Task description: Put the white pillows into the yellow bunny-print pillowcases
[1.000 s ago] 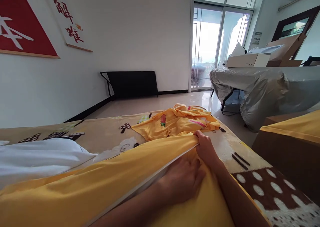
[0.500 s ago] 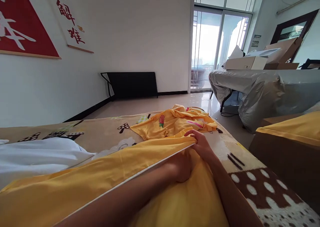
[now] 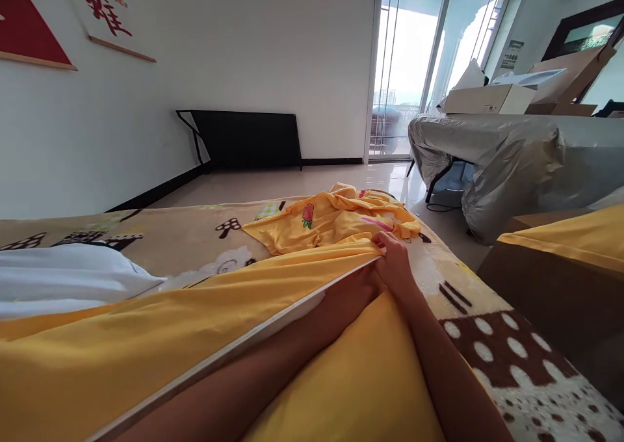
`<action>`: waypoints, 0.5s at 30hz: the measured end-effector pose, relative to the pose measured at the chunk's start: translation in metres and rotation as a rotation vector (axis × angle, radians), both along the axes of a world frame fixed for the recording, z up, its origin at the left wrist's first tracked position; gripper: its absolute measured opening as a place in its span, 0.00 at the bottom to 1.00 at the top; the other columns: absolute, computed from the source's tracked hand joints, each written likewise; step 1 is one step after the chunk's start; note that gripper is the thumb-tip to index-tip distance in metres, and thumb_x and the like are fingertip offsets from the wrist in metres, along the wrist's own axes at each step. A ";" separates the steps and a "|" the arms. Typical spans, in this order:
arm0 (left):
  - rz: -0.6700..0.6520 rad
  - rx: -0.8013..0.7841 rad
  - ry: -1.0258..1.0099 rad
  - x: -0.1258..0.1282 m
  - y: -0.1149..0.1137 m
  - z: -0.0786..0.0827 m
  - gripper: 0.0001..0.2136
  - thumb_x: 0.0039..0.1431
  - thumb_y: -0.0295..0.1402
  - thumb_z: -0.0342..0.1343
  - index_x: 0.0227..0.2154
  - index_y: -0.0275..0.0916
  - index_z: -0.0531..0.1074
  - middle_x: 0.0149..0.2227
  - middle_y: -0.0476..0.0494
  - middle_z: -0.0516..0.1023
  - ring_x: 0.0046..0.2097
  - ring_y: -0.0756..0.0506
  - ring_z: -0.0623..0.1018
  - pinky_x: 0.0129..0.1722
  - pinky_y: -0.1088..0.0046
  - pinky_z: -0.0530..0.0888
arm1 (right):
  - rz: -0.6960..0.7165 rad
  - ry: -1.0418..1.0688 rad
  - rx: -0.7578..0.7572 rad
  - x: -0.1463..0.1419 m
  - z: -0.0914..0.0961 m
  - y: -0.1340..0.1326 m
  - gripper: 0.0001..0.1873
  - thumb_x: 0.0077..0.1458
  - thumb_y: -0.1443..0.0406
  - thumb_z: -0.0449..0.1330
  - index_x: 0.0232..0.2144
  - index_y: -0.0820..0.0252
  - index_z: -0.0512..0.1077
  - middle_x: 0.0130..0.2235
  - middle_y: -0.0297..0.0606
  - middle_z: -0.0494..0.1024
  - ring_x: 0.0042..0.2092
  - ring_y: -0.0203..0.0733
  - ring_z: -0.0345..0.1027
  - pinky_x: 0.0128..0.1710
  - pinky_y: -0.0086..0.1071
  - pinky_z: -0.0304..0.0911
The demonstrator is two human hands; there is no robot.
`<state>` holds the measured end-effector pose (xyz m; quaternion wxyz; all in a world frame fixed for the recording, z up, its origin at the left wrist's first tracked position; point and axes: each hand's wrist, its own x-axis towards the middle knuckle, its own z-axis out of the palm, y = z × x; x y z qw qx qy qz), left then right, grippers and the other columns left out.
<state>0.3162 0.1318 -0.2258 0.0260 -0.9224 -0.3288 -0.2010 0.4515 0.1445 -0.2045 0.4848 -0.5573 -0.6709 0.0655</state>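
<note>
A large yellow cover (image 3: 146, 325) with a white zipper edge lies across the patterned blanket (image 3: 487, 338) in front of me. My right hand (image 3: 392, 263) pinches the far corner of the cover's opening, fingers closed on the cloth. My left hand (image 3: 348, 296) reaches into the opening under the upper layer, its fingers hidden by the cloth. A crumpled yellow printed cloth (image 3: 336, 224) lies just beyond both hands. A white pillow (image 3: 63, 279) rests at the left.
A table wrapped in grey sheeting (image 3: 511, 162) with cardboard boxes (image 3: 487, 97) stands at the right. A brown box draped in yellow cloth (image 3: 560, 260) is near right. A black folded frame (image 3: 244, 140) leans on the far wall beside glass doors (image 3: 414, 71).
My left hand has slid further into the cover's opening, towards the corner that my right hand keeps pinched. The view has tilted slightly down.
</note>
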 end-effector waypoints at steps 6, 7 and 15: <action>0.121 0.026 -0.115 -0.003 -0.002 0.003 0.16 0.62 0.33 0.42 0.50 0.41 0.67 0.51 0.41 0.74 0.56 0.41 0.70 0.59 0.59 0.63 | 0.052 0.156 -0.037 -0.004 -0.003 0.001 0.13 0.35 0.72 0.47 0.27 0.57 0.64 0.27 0.33 0.72 0.31 0.40 0.64 0.32 0.30 0.56; 0.167 0.050 -0.146 -0.004 -0.003 0.004 0.17 0.63 0.32 0.41 0.51 0.40 0.67 0.52 0.40 0.73 0.56 0.40 0.70 0.60 0.58 0.63 | 0.058 0.168 -0.034 -0.004 -0.004 0.002 0.13 0.35 0.72 0.47 0.27 0.57 0.63 0.28 0.33 0.72 0.31 0.40 0.64 0.32 0.31 0.56; 0.268 0.065 -0.224 -0.001 -0.007 0.005 0.19 0.63 0.32 0.39 0.54 0.41 0.64 0.53 0.43 0.73 0.59 0.41 0.67 0.62 0.61 0.61 | 0.141 0.270 -0.020 -0.006 -0.009 0.007 0.13 0.36 0.70 0.47 0.30 0.57 0.61 0.29 0.33 0.68 0.32 0.40 0.61 0.33 0.31 0.56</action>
